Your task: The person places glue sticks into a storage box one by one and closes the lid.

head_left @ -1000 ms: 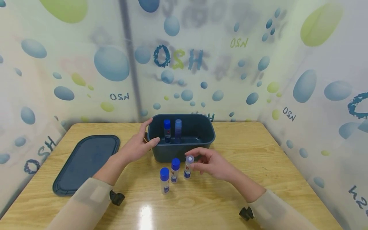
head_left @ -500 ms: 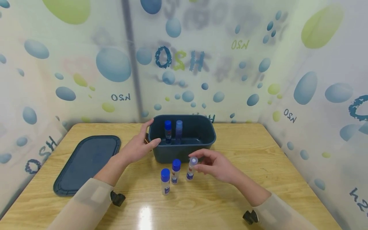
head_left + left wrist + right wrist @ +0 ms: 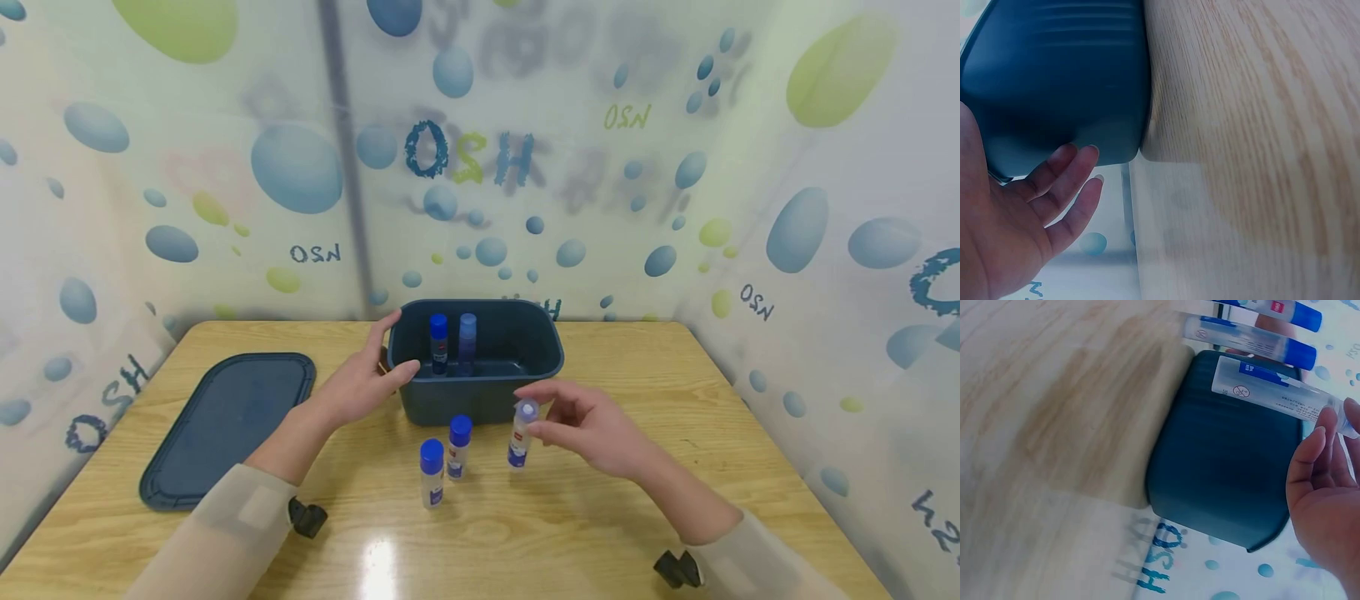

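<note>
In the head view my right hand (image 3: 592,425) pinches the clear cap of a slim glue bottle (image 3: 518,446) between thumb and fingers, just in front of a dark blue bin (image 3: 480,400). The bottle leans slightly, and the right wrist view shows its label (image 3: 1266,375). Two blue-capped glue bottles stand to its left, a middle one (image 3: 458,458) and a nearer one (image 3: 432,487). My left hand (image 3: 360,383) rests at the bin's left end, with index finger and thumb extended along the rim. Its other fingers (image 3: 1072,181) lie relaxed beside the end wall in the left wrist view.
Inside the bin stand a dark-blue-capped bottle (image 3: 438,346) and a paler-capped one (image 3: 467,346), both toward its left. A dark blue lid (image 3: 228,425) lies on the wooden table (image 3: 637,358) at left. Printed fabric walls (image 3: 525,208) enclose the back and sides.
My right hand has moved right with the clear-capped glue bottle, away from the two blue-capped bottles. My left hand has stayed at the bin's rim.
</note>
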{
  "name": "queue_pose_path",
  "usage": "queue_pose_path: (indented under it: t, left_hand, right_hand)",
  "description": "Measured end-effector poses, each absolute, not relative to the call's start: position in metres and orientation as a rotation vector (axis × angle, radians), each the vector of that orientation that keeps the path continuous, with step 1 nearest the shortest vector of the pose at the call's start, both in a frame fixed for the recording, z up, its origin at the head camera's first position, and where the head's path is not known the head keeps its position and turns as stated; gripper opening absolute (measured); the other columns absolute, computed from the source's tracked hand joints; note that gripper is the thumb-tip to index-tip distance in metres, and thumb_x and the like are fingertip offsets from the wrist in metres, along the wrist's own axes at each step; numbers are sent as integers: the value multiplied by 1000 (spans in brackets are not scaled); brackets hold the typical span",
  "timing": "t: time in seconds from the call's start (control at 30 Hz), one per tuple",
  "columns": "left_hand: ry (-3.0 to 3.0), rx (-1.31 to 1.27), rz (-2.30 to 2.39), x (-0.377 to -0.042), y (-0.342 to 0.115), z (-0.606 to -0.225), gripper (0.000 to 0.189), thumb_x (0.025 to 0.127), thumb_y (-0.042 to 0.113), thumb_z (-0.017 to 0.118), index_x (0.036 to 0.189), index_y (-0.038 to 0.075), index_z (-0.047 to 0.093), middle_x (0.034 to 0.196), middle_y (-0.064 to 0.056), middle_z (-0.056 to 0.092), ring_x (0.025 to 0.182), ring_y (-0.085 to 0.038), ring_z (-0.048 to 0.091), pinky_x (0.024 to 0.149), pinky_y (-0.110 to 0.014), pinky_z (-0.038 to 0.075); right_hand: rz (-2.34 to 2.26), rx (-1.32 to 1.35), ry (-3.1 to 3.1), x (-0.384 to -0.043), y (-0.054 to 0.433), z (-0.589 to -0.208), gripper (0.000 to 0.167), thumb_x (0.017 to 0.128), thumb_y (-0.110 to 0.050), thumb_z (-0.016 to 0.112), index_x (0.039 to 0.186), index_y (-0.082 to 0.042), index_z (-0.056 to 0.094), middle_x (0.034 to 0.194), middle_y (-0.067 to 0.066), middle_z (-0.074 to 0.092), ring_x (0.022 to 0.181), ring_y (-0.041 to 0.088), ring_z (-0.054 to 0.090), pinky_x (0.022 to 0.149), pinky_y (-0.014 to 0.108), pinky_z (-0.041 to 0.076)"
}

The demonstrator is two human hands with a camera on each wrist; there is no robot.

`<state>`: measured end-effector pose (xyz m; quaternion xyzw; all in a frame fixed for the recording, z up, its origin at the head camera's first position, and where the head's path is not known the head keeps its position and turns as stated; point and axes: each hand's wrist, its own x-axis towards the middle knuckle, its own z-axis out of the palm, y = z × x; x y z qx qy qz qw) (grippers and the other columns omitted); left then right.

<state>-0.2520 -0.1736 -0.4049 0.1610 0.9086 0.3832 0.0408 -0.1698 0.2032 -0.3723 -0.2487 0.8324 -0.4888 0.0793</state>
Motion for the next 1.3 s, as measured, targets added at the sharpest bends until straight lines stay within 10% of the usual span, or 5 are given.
queue_pose_path:
  t: [1.03,1.3]
  left_hand:
    - [2775,507,1180,-252,-173,-404,96,110,61,58,177,29,-2,103,-11,70,83,-20,67,76,-38,54]
    - [2773,508,1186,-252,-173,-404,96,110,59,59,177,28,-2,103,-12,70,83,-20,67,77,-38,54]
  right_hand:
    - [-1637,-947,2703,-185,221,-302,38,101,-2,77,138,-6,72,83,-1,68,68,22,58,53,31,47]
    - [-1758,-878,2700,-207,214,-287,38,103,-7,76,141,-8,71,99,-6,73,73,17,63,63,28,52]
